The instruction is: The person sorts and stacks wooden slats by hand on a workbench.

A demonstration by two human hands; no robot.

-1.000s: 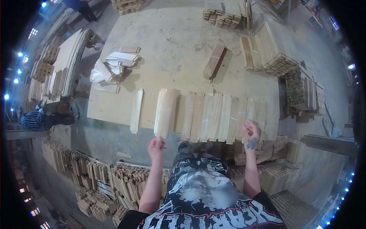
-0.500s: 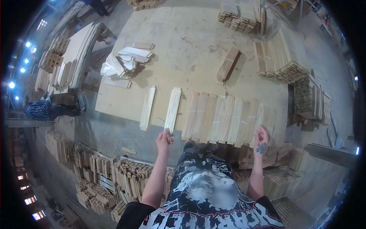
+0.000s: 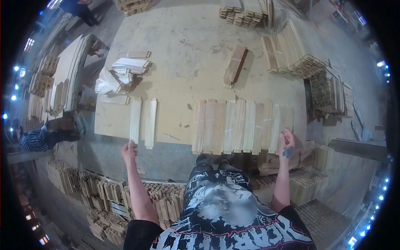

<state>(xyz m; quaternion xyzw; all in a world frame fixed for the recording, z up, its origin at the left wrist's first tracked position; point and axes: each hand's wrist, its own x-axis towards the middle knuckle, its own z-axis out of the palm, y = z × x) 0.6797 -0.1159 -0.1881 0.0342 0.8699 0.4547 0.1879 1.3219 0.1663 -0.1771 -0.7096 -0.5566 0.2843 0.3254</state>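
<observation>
Two pale wooden planks lie side by side near the left front edge of the big table. My left hand (image 3: 130, 151) is closed on the near end of the leftmost plank (image 3: 135, 120). Just to its right is the second plank (image 3: 151, 123), its near end jutting past the table edge. A row of wooden planks (image 3: 229, 127), pale and brownish, lies side by side in front of me. By the right end of that row is my right hand (image 3: 286, 143), its fingers loosely bent and apart, with nothing visible in them.
The table (image 3: 175, 75) also bears a heap of whitish boards (image 3: 121, 75), a small brown plank stack (image 3: 236, 66) and larger stacks (image 3: 287, 52) at right. Bundled planks (image 3: 100, 187) stand on the floor behind me. A person in a striped top (image 3: 34, 139) is far left.
My left hand has carried its plank leftward, past the other loose plank, to that plank's left side. My right hand stays by the row's right end. The view has shifted slightly.
</observation>
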